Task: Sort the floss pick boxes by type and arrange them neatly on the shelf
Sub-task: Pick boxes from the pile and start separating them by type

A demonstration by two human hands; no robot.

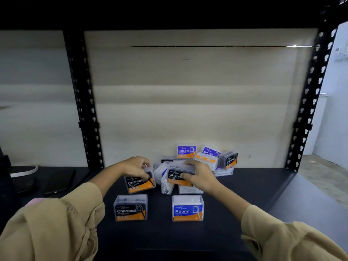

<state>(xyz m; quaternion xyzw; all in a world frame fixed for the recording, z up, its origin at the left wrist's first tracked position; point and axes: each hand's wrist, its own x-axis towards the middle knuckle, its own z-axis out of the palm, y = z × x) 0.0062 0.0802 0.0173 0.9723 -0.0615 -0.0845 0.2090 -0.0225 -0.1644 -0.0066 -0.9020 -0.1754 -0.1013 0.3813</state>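
Left hand (136, 166) grips Charcoal box (139, 183); right hand (199, 175) grips second Charcoal box (178, 177).

both arms reach forward in loose tan sleeves, forearms bare from the cuffs. the left hand (137, 166) arches palm-down, its fingers (146, 164) curled closed in a grip. the right hand (200, 175) is also palm-down, thumb low, fingers (190, 162) clamped shut.
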